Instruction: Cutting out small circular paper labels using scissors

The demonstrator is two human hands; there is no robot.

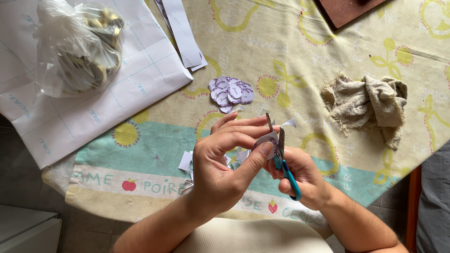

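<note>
Table w/ a fruit-print tablecloth [328, 51], cream and teal w/ yellow pears and cherries, seen from above; grey tile floor shows at 7 o'clock below the table edge.

Left hand [220, 164] sits just below centre, thumb and fingers pinched together on a small round paper label [266, 139], white w/ purple print, held up off the cloth. Right hand [304, 178] is just beside it at 4 o'clock, fingers closed through the blue handles of a pair of scissors [281, 150]. Blades point up toward 12 o'clock and sit slightly apart at the label's edge. A thin white paper sliver [289, 122] curls off near the blade tips.

Under the left hand, at 9 o'clock from it, white paper scraps [185, 160] lie on the cloth. A pile of cut round labels [230, 93], same purple print, lies at 12 o'clock from the hands, near but not touching them.

At 10 o'clock, a big white sheet w/ pale blue grid lines [117, 93], and on it a clear plastic bag [77, 44] w/ gold-coloured bits inside; can't tell what they are. Narrow white paper strips [185, 35] at 11 o'clock. Crumpled beige cloth rag [370, 105] at 2 o'clock, well apart from the hands. Brown board corner [349, 9] at 1 o'clock, top edge.
</note>
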